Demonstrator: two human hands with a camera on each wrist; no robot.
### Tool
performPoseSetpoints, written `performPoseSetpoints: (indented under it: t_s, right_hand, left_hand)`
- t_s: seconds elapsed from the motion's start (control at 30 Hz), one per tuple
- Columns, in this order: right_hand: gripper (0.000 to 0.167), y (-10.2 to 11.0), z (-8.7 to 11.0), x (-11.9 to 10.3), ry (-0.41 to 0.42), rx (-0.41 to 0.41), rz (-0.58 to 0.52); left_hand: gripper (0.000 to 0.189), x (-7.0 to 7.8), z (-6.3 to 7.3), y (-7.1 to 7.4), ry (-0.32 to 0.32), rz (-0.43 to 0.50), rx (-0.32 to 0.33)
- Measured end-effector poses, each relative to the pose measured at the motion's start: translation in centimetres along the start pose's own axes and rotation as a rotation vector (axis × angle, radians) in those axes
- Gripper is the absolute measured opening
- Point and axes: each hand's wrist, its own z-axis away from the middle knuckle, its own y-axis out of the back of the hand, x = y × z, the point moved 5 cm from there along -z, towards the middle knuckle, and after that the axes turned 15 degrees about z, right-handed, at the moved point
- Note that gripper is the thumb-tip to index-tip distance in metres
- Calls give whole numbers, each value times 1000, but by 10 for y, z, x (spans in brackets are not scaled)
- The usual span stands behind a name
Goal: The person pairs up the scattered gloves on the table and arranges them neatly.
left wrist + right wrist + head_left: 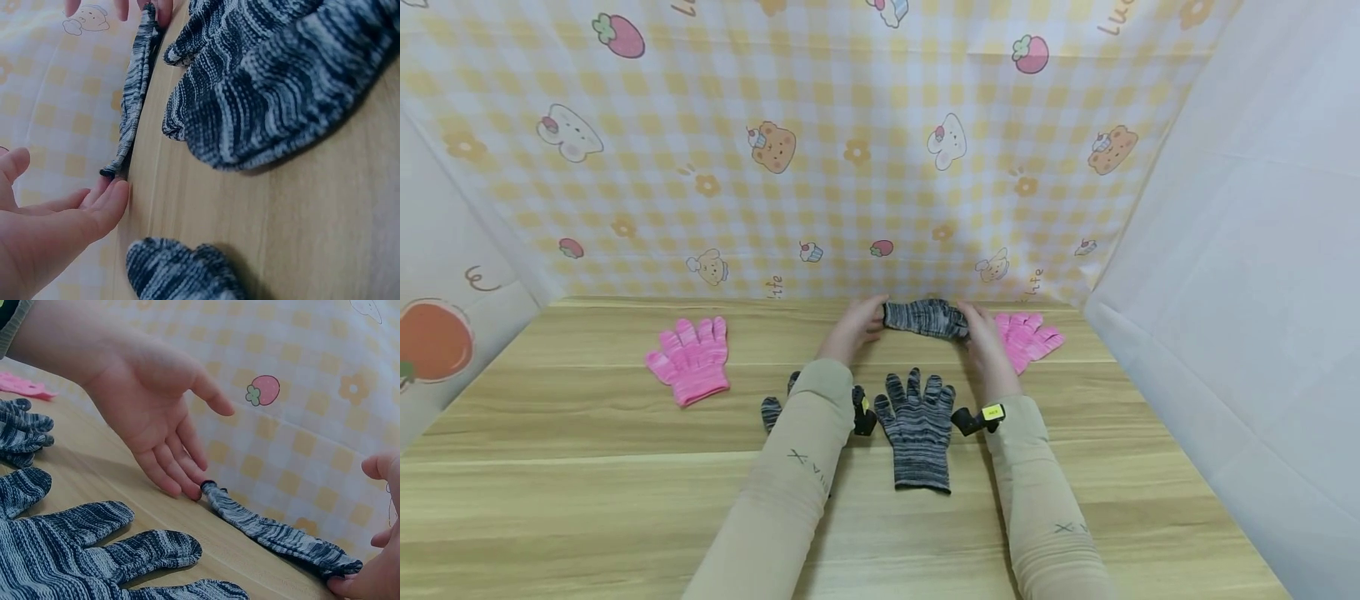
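A grey-and-black knit glove lies lengthwise near the back edge of the wooden table, between both hands. My left hand is at its cuff end. In the right wrist view, the fingers of that left hand are extended, tips at the cuff, thumb held apart. At the glove's other end is my right hand, its fingertips under that end and its thumb raised away in the right wrist view. Another grey glove lies flat between my forearms. A further grey glove is mostly hidden beneath my left forearm.
One pink glove lies on the left of the table. A second pink glove, partly covered by my right hand, lies at the back right. Behind the table hangs a yellow checked cloth; pale walls flank both sides.
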Motion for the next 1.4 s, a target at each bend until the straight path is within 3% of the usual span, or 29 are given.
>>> performPoseSetpoints:
  t_s: [0.33, 0.57, 0.63, 0.7, 0.83, 0.9, 0.93, 0.97, 1.03, 1.17, 1.27, 1.33, 1.4]
  right_hand:
    - [64, 0, 1, 0, 20, 3, 70]
    - [60, -1, 1, 0, 6, 15, 94]
    - [61, -1, 1, 0, 5, 14, 111]
    - [63, -1, 2, 0, -4, 16, 127]
    - [64, -1, 2, 2, -6, 20, 144]
    - [64, -1, 1, 3, -4, 24, 147]
    - [63, -1, 0, 3, -2, 23, 147]
    - [63, -1, 0, 3, 0, 23, 148]
    - [63, -1, -1, 4, 3, 21, 151]
    - [62, -3, -1, 5, -1, 10, 147]
    - [62, -3, 0, 5, -4, 6, 147]
    - [62, -4, -1, 5, -6, 4, 149]
    - [61, -4, -1, 5, -10, 5, 145]
  left_hand:
    - [48, -4, -3, 2, 23, 41, 44]
    - [41, -5, 1, 3, 17, 19, 74]
    - [37, -14, -22, 10, 5, 21, 54]
    - [37, -29, -60, 21, 2, 33, 48]
    - [45, -72, -173, 49, 8, 54, 26]
    - [49, -84, -204, 57, 6, 66, -1]
    - [51, -86, -208, 58, 2, 70, -9]
    - [52, -85, -204, 57, 1, 66, -7]
    - [49, -75, -173, 49, -8, 55, -6]
    - [40, -39, -71, 21, -2, -1, 56]
    - [37, -22, -19, 8, 13, -20, 73]
    - [35, -18, -3, 4, 19, -23, 64]
    - [35, -17, 3, 3, 23, -21, 57]
